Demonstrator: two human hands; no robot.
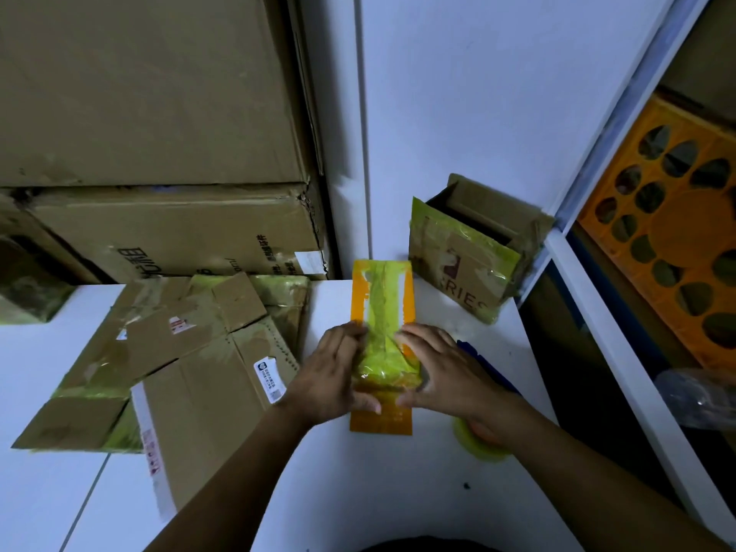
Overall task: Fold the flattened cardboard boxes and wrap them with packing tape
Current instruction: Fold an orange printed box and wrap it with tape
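Observation:
A small orange cardboard box (381, 422) lies lengthwise on the white table (358, 492), with a strip of yellow-green packing tape (383, 308) running down its top. My left hand (332, 376) holds its left side, fingers over the edge and thumb on the near part. My right hand (440, 372) holds the right side in the same way, fingertips on the crumpled tape. A yellow-green tape roll (480, 448) sits on the table, partly hidden under my right wrist.
Flattened taped cardboard boxes (179, 352) overlap on the table's left. An opened, taped box (470, 256) stands at the back right. Large cartons (159, 153) are stacked behind. A blue object (488, 366) lies beside my right hand. An orange crate (669, 233) sits off the table's right edge.

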